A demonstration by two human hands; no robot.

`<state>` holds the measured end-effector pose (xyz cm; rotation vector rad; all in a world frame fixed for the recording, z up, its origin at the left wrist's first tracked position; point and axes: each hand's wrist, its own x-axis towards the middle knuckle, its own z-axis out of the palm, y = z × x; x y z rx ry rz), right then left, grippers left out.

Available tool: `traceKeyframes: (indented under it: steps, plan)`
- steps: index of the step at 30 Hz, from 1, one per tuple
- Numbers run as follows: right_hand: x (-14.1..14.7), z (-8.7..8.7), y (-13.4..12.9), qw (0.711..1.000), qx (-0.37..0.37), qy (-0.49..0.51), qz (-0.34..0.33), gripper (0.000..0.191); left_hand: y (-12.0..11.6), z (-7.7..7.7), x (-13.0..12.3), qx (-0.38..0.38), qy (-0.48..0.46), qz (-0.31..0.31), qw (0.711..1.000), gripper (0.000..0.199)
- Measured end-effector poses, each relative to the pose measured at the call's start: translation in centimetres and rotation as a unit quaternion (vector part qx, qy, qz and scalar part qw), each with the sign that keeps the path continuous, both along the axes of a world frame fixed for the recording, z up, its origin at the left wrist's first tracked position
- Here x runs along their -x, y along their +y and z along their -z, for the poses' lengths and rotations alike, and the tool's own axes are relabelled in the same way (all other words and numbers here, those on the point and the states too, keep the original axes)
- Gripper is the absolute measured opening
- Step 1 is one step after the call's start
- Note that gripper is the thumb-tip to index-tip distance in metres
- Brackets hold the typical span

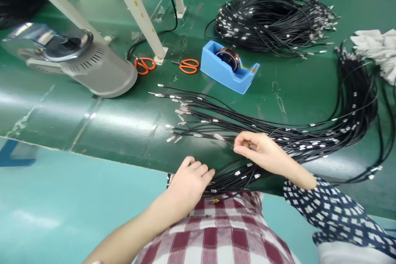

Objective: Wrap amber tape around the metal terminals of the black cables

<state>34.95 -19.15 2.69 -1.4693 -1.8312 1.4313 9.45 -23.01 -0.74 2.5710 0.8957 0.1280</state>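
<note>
In the head view, our right hand (262,153), at four o'clock from the centre, had thumb and fingertips together, pinching a black cable (219,137) at the edge of the spread cable bundle (328,136), which curved round to three o'clock. At six o'clock our left hand (191,182) curled over the nearer bundle (232,179); its palm was hidden, so we could not tell whether it gripped. We saw a blue tape dispenser (224,76) at one o'clock, beside orange-handled scissors (189,66).
</note>
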Motion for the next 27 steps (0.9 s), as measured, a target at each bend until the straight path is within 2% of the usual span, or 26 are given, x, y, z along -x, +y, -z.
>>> traceKeyframes:
  steps: [3, 5, 7, 8, 9, 10, 11, 13, 15, 17, 19, 22, 24, 27]
  plan:
    - [0.2, -0.3, -0.4, 1.0, 0.009, 0.024, -0.002, 0.019, -0.6, -0.7, 0.1, 0.063, -0.001, 0.077, 0.995, 0.029]
    - [0.5, -0.6, -0.6, 1.0, 0.007, 0.03, -0.005, 0.019, -0.4, -1.7, 0.3, 0.131, -0.021, 0.087, 0.987, 0.025]
    - [0.8, -0.7, -0.7, 1.0, -0.004, 0.026, -0.013, 0.018, 0.4, -2.7, 0.3, 0.199, -0.051, 0.047, 0.978, 0.022]
    - [1.0, -0.7, -0.8, 1.0, -0.012, 0.022, -0.017, 0.018, 0.8, -3.0, 0.1, 0.23, -0.082, 0.004, 0.97, 0.022]
    - [1.1, -0.6, -0.8, 0.999, -0.019, 0.017, -0.021, 0.018, 1.3, -3.1, -0.2, 0.263, -0.134, -0.065, 0.953, 0.021]
    - [1.1, -0.5, -0.8, 0.999, -0.023, 0.011, -0.025, 0.018, 1.7, -3.0, -0.6, 0.288, -0.206, -0.158, 0.922, 0.019]
    - [1.2, -0.5, -0.9, 0.999, -0.026, 0.006, -0.026, 0.017, 2.1, -2.7, -1.1, 0.311, -0.278, -0.239, 0.877, 0.019]
    - [1.2, -0.2, -1.0, 0.999, -0.028, -0.003, -0.026, 0.017, 2.6, -1.8, -2.4, 0.367, -0.404, -0.335, 0.768, 0.016]
    - [1.2, -0.1, -1.1, 0.999, -0.028, -0.011, -0.027, 0.017, 2.9, -0.9, -3.5, 0.41, -0.493, -0.342, 0.686, 0.01]
    - [1.1, 0.0, -1.1, 0.999, -0.03, -0.014, -0.033, 0.017, 2.9, -0.5, -4.3, 0.44, -0.533, -0.333, 0.641, 0.009]
    - [1.0, -0.3, -1.0, 0.998, -0.046, -0.011, -0.031, 0.013, 2.8, -0.6, -4.6, 0.464, -0.54, -0.324, 0.623, 0.008]
    - [1.0, -0.9, -0.5, 0.995, -0.103, -0.003, 0.005, 0.01, 2.7, -1.0, -4.6, 0.488, -0.534, -0.321, 0.612, 0.009]
    - [1.2, -1.5, -0.2, 0.992, -0.127, 0.003, 0.015, 0.011, 2.7, -1.2, -4.6, 0.495, -0.529, -0.325, 0.608, 0.01]
    - [1.7, -2.0, 0.3, 0.993, -0.118, 0.009, 0.003, 0.012, 2.8, -1.2, -4.8, 0.5, -0.521, -0.323, 0.612, 0.012]
